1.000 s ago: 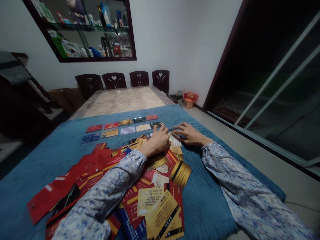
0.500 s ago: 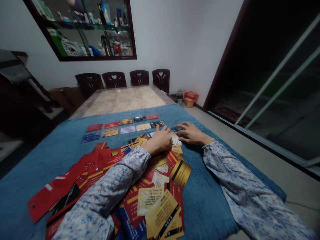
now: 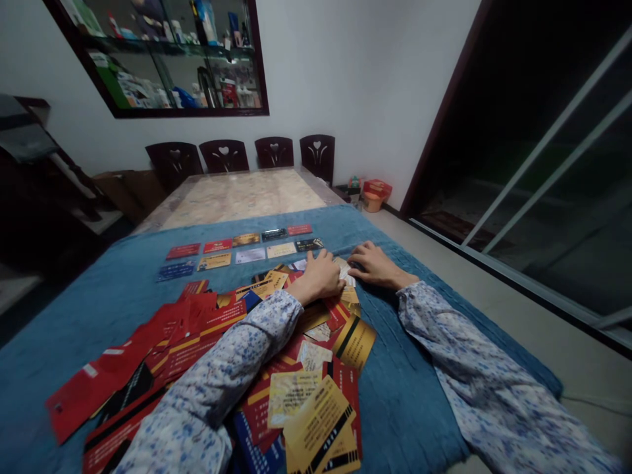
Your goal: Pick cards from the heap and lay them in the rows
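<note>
A wide heap of loose plastic cards (image 3: 316, 421), mostly red and gold with some blue and black, spreads over a blue cloth. My left hand (image 3: 320, 276) rests palm down on its far end, fingers slightly bent and apart. Just right of it, my right hand (image 3: 376, 266) curves its fingers onto a pale card (image 3: 347, 274) at the heap's edge, with no firm grip to be seen. Beyond the heap, cards lie in two rows. The nearer row includes a black card (image 3: 309, 245), a cream card (image 3: 282, 250) and a silver card (image 3: 250, 255).
The blue cloth (image 3: 399, 408) covers the near part of a marble-patterned table (image 3: 247, 191). Dark wooden chairs (image 3: 224, 157) stand along the far end. An orange bucket (image 3: 372, 201) is on the floor by the wall, and a glass sliding door (image 3: 533, 164) is at the right.
My right hand's fingers have drawn in from a wider spread over the pale card. My left hand has shifted slightly right, its fingers a little straighter. The view has moved slightly.
</note>
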Available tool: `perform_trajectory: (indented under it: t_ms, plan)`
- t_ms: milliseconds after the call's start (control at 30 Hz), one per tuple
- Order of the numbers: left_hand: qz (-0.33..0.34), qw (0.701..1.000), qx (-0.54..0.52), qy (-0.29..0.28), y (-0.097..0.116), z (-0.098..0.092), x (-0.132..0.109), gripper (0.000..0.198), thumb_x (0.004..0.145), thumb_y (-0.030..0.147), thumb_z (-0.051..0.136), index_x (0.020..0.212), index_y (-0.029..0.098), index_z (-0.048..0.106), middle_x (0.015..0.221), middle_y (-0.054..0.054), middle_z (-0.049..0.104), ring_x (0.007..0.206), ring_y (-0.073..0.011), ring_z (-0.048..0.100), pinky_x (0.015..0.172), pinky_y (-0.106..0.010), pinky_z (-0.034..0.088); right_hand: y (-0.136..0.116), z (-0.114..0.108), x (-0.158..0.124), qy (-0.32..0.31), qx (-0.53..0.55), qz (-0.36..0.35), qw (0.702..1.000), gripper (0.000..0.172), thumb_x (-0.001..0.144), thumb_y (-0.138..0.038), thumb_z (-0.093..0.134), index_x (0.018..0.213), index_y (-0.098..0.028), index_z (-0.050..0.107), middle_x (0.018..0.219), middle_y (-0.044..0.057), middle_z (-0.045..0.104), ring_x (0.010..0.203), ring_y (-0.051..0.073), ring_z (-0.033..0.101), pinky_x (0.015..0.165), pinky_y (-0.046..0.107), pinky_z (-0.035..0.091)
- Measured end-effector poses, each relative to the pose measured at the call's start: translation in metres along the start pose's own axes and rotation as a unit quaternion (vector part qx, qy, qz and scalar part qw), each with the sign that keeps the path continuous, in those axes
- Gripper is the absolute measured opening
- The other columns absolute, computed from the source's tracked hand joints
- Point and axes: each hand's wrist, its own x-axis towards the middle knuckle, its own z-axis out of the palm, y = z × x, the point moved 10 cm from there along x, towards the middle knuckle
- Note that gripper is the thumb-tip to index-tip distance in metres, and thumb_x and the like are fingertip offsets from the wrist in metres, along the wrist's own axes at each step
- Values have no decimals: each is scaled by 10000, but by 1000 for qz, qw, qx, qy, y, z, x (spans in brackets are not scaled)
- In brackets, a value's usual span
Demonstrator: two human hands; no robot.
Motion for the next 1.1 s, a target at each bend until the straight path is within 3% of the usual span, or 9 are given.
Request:
perform_trajectory:
  t_ms: [333, 533, 633, 867, 1100]
  plan:
    - [-7, 999, -8, -46, -1, -3, -2, 312, 899, 417, 623, 1035, 186, 782, 1171, -167, 677, 1194, -352, 537, 1028, -575, 424, -1, -4, -2, 1, 1, -23, 1000, 315, 935, -492, 636, 1118, -266, 755, 1101, 136, 708, 1010, 304, 506, 762, 376, 387]
    - [11, 1000, 0, -13, 3, -9, -7, 275, 916, 322, 564, 970, 155, 776, 1114, -182, 718, 1122, -339, 603, 1019, -574, 410, -12, -6, -5, 5, 45, -70, 996, 334, 959, -423, 598, 1192, -242, 756, 1193, 155, 721, 1081, 319, 508, 822, 426, 405]
    - [21, 999, -3, -24, 4, -12, -11, 277, 909, 273, 534, 900, 137, 776, 1060, -186, 743, 1073, -333, 636, 994, -557, 416, -16, -10, -6, 14, 58, -86, 995, 325, 950, -392, 613, 1199, -242, 758, 1194, 149, 729, 1108, 317, 520, 854, 437, 411]
    - [11, 995, -71, -62, -4, -24, -14, 268, 862, 192, 533, 718, 159, 757, 831, -125, 770, 834, -255, 684, 935, -466, 408, -21, -22, -7, 66, 93, -102, 988, 234, 955, -241, 573, 1067, -206, 775, 1079, 131, 762, 1062, 280, 567, 904, 433, 441]
    - [16, 995, -97, -35, -16, -35, -12, 277, 864, 163, 510, 759, 162, 766, 824, -98, 771, 789, -207, 658, 815, -340, 421, -19, -34, -9, 98, 115, -81, 985, 214, 934, -183, 573, 1008, -206, 772, 953, 118, 755, 1026, 276, 586, 873, 412, 471]
